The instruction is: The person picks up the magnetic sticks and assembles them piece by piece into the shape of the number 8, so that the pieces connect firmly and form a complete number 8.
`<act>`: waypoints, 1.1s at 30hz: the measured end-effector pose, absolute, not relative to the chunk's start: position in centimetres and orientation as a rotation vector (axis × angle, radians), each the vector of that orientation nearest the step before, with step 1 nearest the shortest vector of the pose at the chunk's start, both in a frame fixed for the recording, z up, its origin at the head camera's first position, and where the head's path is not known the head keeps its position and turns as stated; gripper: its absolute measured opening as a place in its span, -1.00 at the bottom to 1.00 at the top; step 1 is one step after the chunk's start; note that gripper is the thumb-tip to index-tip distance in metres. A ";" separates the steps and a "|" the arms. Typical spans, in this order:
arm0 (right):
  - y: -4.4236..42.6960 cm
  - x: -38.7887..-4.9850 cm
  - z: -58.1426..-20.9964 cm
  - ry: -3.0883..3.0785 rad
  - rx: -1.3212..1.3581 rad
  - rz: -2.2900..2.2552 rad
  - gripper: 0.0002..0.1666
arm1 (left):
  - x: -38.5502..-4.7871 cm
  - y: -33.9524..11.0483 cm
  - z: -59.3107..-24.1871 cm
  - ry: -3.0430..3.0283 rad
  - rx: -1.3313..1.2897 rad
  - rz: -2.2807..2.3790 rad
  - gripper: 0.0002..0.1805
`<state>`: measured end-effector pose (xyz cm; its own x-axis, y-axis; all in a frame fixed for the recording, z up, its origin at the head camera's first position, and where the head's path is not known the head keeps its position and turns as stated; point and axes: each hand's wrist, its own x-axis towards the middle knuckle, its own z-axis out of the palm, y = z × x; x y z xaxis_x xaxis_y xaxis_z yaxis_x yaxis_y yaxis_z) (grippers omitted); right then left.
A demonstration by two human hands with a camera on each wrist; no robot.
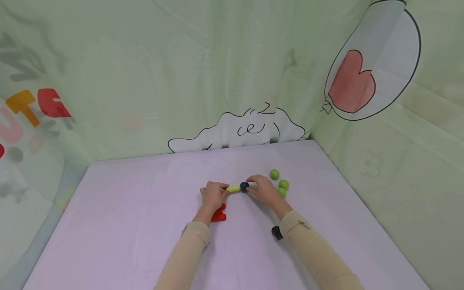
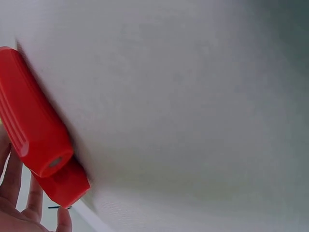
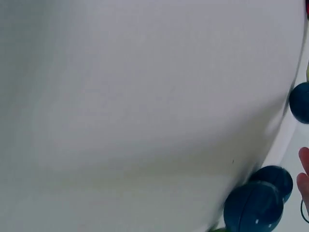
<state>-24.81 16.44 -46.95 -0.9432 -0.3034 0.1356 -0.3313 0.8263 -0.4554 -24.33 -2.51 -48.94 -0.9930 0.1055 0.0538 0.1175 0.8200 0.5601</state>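
Note:
In the head view, my left hand point(image 1: 214, 195) pinches the left end of a yellow stick point(image 1: 234, 189) between thumb and fingers. A dark blue ball point(image 1: 244, 186) touches the stick's right end, and my right hand point(image 1: 265, 190) grips the ball from the right. Red pieces point(image 1: 218, 217) lie beside my left wrist, partly hidden by it. The left wrist view shows these red pieces point(image 2: 34, 111) close up, with fingers of my left hand point(image 2: 24, 203) behind. Fingertips of my right hand point(image 3: 303, 176) and the blue ball point(image 3: 300, 102) show at the right wrist view's edge.
Several green balls point(image 1: 274, 174) lie right of my right hand. A dark piece point(image 1: 277, 233) sits by my right sleeve. Two more blue balls point(image 3: 253, 207) rest together in the right wrist view. Fabric walls point(image 1: 145, 80) stand around the table point(image 1: 119, 209).

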 end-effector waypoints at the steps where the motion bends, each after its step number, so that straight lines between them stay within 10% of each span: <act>1: 16.6 -24.7 -46.9 -2.929 0.516 0.760 -0.69 | -24.3 -2.5 -48.9 -2.976 -0.186 -0.912 -0.75; 33: 21.6 -24.1 -47.1 -2.929 0.496 0.766 -0.63 | -22.8 -2.4 -48.7 -2.838 -0.106 -0.732 -0.79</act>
<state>-24.09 21.62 -47.05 -0.9452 -0.2898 0.1506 -0.3264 0.8235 -0.4640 -22.84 -2.39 -48.67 -0.9757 0.0178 0.2185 0.1212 0.8743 0.4701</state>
